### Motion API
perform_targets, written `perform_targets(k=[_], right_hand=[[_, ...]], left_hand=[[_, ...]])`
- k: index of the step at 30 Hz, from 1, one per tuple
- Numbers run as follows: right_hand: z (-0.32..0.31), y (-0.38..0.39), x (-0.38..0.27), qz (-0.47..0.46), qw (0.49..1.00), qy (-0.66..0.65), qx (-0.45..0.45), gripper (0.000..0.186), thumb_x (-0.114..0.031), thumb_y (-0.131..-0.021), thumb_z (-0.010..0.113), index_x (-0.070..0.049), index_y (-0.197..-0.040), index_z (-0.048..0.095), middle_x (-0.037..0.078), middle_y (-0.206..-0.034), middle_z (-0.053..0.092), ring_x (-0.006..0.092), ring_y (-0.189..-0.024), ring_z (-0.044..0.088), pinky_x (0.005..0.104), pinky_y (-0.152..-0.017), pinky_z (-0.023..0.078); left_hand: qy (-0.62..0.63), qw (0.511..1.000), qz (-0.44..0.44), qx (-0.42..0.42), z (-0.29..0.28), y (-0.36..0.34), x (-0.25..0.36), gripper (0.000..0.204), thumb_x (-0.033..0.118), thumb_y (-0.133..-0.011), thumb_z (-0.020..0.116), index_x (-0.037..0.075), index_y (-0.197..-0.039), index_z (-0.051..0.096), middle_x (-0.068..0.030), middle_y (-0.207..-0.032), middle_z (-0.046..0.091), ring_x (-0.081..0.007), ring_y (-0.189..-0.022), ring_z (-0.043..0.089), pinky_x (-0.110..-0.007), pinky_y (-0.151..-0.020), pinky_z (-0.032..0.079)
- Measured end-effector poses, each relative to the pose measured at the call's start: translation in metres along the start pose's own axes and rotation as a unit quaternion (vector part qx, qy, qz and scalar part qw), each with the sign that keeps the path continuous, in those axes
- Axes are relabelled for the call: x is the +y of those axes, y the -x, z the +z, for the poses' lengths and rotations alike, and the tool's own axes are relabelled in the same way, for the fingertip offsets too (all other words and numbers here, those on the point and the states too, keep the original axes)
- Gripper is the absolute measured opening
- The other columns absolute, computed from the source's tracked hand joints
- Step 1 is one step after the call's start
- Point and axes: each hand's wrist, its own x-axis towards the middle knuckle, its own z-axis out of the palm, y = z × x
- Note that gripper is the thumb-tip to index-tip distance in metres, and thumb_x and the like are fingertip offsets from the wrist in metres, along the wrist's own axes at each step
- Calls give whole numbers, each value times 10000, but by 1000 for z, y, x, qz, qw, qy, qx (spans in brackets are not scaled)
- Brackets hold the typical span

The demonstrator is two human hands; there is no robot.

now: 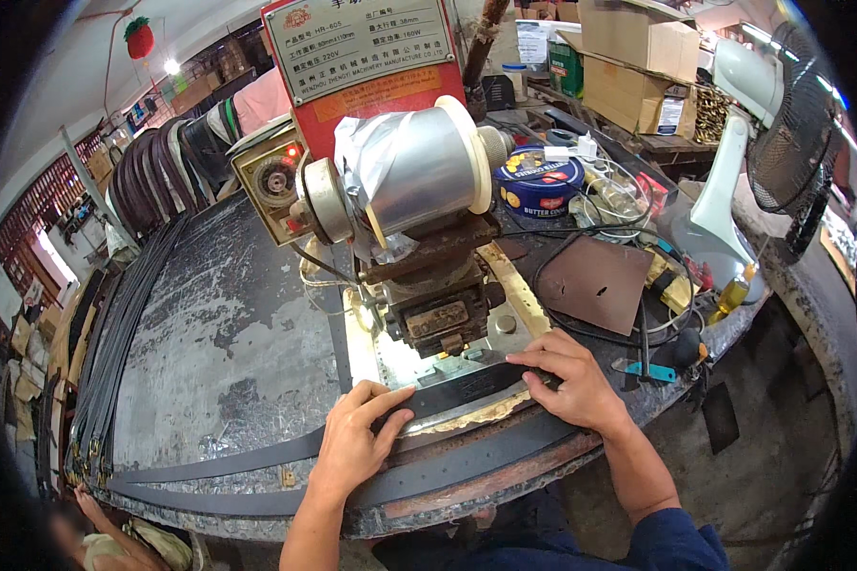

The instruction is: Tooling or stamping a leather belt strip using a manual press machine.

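Over my remote link I saw a navy-blue sleeve [674,541] ending near the right elbow, dark blue cloth [519,550] at the lower edge, and a bare left hand [356,434] and right hand [581,383] on bare forearms [312,521].

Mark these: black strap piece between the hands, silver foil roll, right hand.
Black strap piece [459,388]: head view, on its flat upper face.
Silver foil roll [421,169]: head view, on the middle of its shiny curved side.
Right hand [578,381]: head view, on the back of the hand.
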Motion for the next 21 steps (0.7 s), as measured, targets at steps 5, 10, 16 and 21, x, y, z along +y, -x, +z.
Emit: perform_targets(k=[5,10,16,21], right_hand=[[0,-1,0,-7,1000,-3,0,330,29,-783,725,-40,-1103,763,91,-963,677,285,-945,636,386,-857,525],[-1,0,1,-9,1000,1,-5,339,15,-780,733,-39,-1114,761,91,-962,675,287,-943,633,387,-857,523],[-3,0,0,-19,1000,4,-19,365,-18,-775,770,-40,-1139,753,86,-982,672,286,-959,627,385,-866,518],[-3,1,2,-11,1000,3,-29,385,-74,-763,831,-40,-1139,753,85,-986,674,281,-967,628,384,-866,517]], left_hand=[[0,1000,8,7,1,0,0,286,149,-874,784,104,-1156,775,-93,-925,647,-287,-806,624,-398,-753,502],[-3,1000,10,6,0,0,0,287,145,-875,783,106,-1160,774,-93,-931,648,-287,-815,626,-398,-751,504],[-7,1000,5,2,1,0,-1,278,156,-887,776,113,-1161,774,-87,-938,651,-287,-814,625,-400,-757,505],[-3,1000,3,-4,1,1,-2,281,170,-895,769,116,-1171,770,-84,-956,652,-285,-830,625,-405,-775,503]])
